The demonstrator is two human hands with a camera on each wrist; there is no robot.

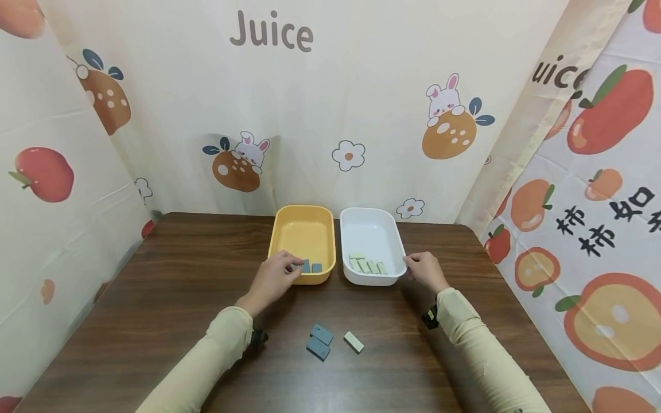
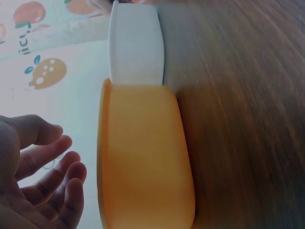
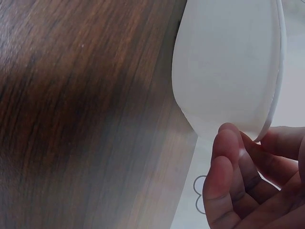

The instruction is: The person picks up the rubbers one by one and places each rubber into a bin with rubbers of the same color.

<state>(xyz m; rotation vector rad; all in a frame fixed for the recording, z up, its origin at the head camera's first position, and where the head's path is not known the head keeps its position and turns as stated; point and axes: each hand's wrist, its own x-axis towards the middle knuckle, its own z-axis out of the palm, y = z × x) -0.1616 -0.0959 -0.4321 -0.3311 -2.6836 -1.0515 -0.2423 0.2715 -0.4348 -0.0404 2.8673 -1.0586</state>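
Observation:
My left hand [image 1: 275,275] is over the near left corner of a yellow tray [image 1: 302,215], its fingers loosely bent. Nothing shows between the thumb and fingers in the left wrist view, where the hand [image 2: 43,167] is beside the tray's rim. Blue-grey blocks [image 1: 317,268] lie in the near end of this tray, one partly hidden by the fingertips. With thumb and fingers, my right hand [image 1: 426,271] pinches the rim of a white tray [image 3: 228,71] at its near right corner. Several pale green blocks [image 1: 368,266] lie in the white tray's near end.
Two blue-grey blocks [image 1: 318,348] and one pale green block [image 1: 353,342] lie on the dark wooden table [image 1: 392,378], nearer to me than the trays. The trays stand side by side near the back edge, before a printed curtain [image 1: 310,103].

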